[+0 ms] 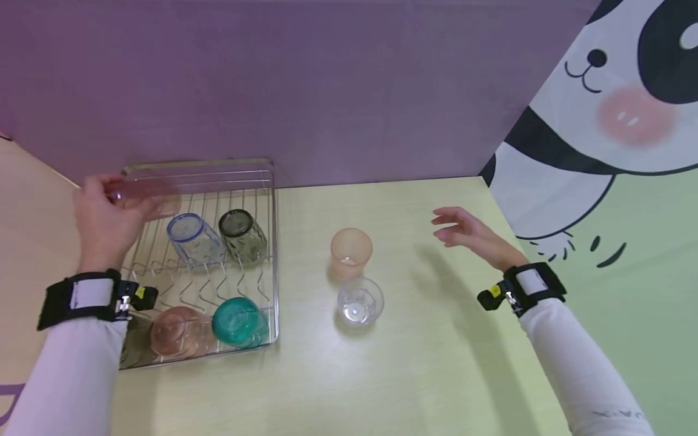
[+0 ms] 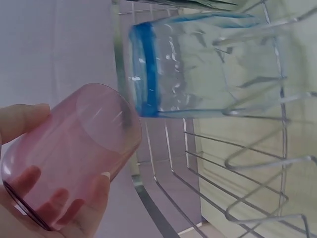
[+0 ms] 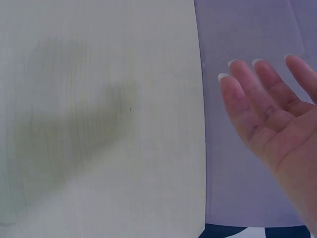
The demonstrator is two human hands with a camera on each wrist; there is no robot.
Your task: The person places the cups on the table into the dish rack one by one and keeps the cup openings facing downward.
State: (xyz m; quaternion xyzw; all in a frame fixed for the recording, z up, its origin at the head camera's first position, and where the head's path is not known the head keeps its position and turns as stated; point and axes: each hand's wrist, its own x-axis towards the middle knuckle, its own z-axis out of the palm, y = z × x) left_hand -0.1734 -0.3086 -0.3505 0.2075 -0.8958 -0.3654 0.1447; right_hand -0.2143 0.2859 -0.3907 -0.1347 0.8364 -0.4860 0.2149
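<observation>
Fingers (image 2: 101, 198) of the left hand (image 1: 106, 218) are gripping a pink glass (image 2: 99, 116) over the wire rack's (image 1: 275, 254) far-left corner; right of it, the right hand (image 1: 469, 234) is hovering, fingers (image 3: 237, 101) loosely spread.

Head view: the left hand (image 1: 111, 218) partly covers the blurred, held pink glass (image 1: 162, 200); the left sleeve (image 1: 76, 369) conceals part of the wire rack (image 1: 275, 266); lettering (image 1: 618, 415) on the right sleeve (image 1: 580, 369) appears illegible. Right wrist view: the edge crops the right hand (image 3: 282, 124).

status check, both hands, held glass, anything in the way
Left hand grips pink glass at rack's far end. Right hand empty. Blue-rimmed glass close by, possible obstacle.
</observation>
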